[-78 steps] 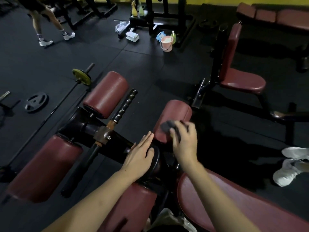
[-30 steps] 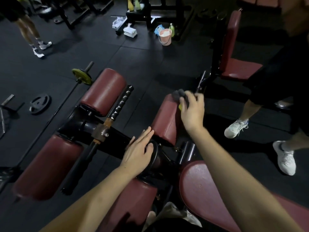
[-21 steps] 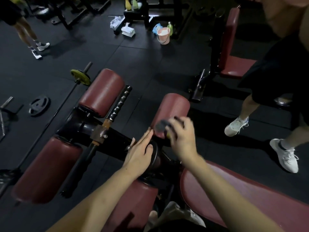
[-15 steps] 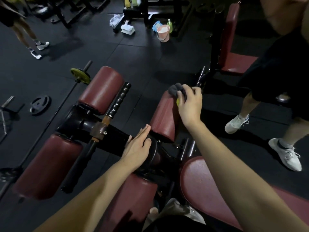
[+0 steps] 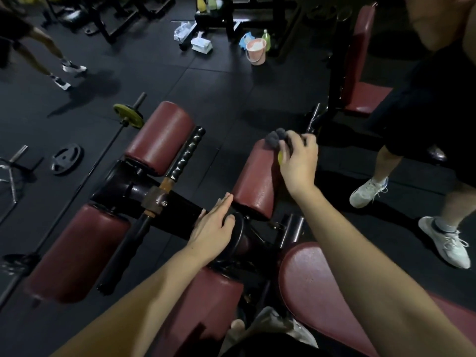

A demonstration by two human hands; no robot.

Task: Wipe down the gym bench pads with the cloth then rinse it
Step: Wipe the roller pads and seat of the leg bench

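The bench [image 5: 316, 287], padded in dark red, is carried on a black rubber floor [image 5: 219, 86]. A pink bucket [image 5: 256, 51], a weight plate [image 5: 66, 158] and a barbell [image 5: 103, 153] are laid on the floor.

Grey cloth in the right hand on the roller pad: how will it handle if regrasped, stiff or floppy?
Likely floppy: the cloth bunches into soft lumps past the fingers of the right hand. Probably light, since a loose finger grip carries it. Likely drags rather than slides on the roller pad, whose vinyl looks textured; whether it is wet cannot be told.
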